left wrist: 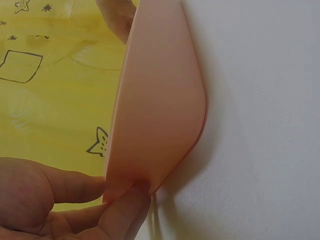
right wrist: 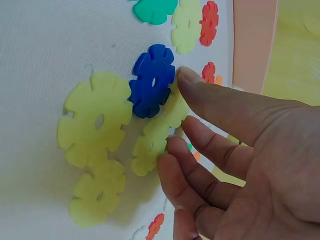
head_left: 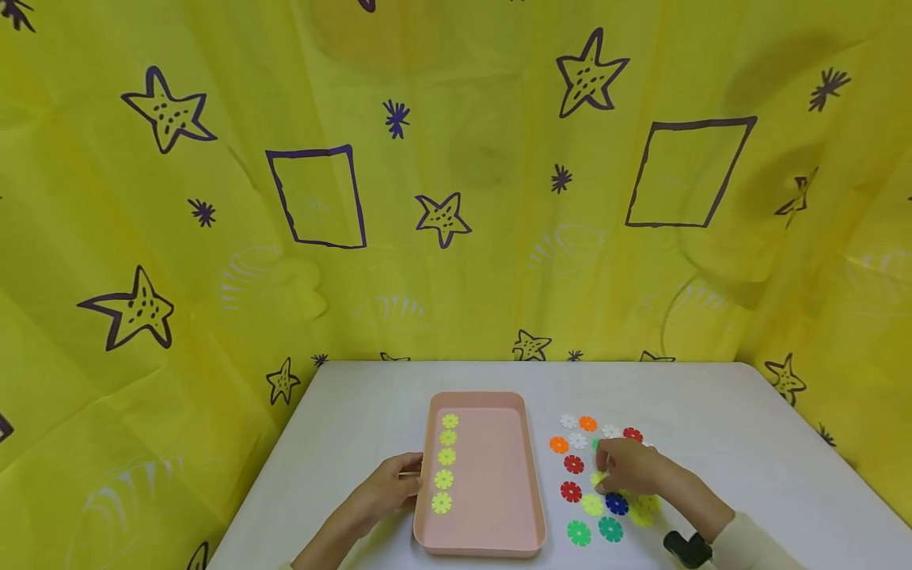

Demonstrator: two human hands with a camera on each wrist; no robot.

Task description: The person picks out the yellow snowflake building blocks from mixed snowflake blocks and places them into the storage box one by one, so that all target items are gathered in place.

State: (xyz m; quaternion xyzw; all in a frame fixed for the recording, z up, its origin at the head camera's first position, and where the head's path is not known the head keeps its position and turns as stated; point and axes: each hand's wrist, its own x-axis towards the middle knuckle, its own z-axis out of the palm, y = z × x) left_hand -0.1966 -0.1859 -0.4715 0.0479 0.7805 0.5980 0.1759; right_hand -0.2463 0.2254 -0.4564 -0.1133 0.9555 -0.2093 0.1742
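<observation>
My left hand (head_left: 388, 487) holds the left wall of a pink tray (head_left: 492, 546), thumb at the rim and fingers against the outer side, as the left wrist view shows. Inside the tray, several yellow-green snowflake discs (head_left: 446, 457) form a column along its left side. To the tray's right, my right hand (head_left: 634, 467) is low among loose discs, thumb and fingers bent around a yellow snowflake disc (right wrist: 175, 109) that they partly hide. A blue disc (right wrist: 152, 81) lies beside the thumb, and other yellow discs (right wrist: 95, 120) overlap close by.
Around the right hand lie red discs (head_left: 571, 492), orange discs (head_left: 559, 445), white discs (head_left: 578, 440) and green discs (head_left: 579, 533). They rest on a white table (head_left: 370, 396). A yellow patterned curtain (head_left: 470, 301) rises behind the table and along both sides.
</observation>
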